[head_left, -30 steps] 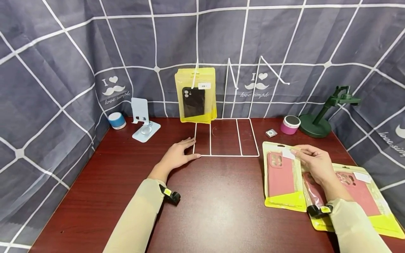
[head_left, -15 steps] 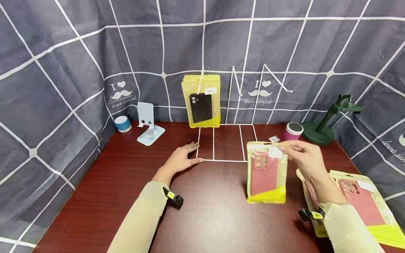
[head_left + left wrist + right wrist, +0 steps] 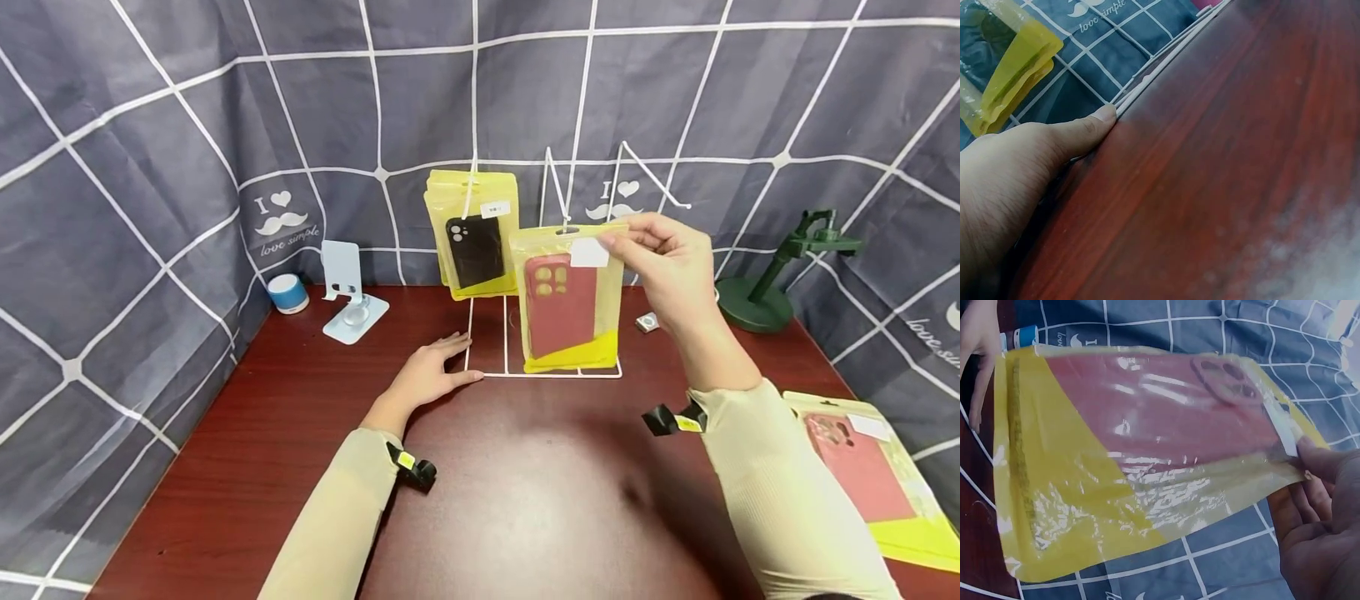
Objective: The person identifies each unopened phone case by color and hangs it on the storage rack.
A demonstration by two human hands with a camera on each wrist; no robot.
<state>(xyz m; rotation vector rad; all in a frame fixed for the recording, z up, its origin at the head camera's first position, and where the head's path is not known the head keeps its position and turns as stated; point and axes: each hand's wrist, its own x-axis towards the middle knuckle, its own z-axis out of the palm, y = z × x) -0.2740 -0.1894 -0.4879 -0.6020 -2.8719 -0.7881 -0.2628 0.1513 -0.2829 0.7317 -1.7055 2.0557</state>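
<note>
My right hand [image 3: 667,258] pinches the upper right corner of a bagged pink phone case [image 3: 562,304], holding it upright above the table. The bag has a yellow bottom, a white label and a hang hole at the top. In the head view that hole appears close to the tip of the middle hook [image 3: 557,183] of a white wire rack [image 3: 540,376]; contact cannot be told. My left hand [image 3: 427,377] rests at the rack's front left corner, fingers extended, thumb [image 3: 1088,131] on the wire. Bagged black phone cases [image 3: 476,250] hang on the left hook.
A bagged pink case [image 3: 862,471] lies at the right, partly behind my sleeve. The right hook [image 3: 652,171] juts forward. Behind stand a blue speaker [image 3: 288,293], a light blue phone stand [image 3: 352,312], a small silver gadget [image 3: 647,322] and a dark green stand [image 3: 757,300].
My right hand has lifted the bagged pink phone case off the table's right side and carried it left and up to the rack. My left hand has stayed at the rack's corner.
</note>
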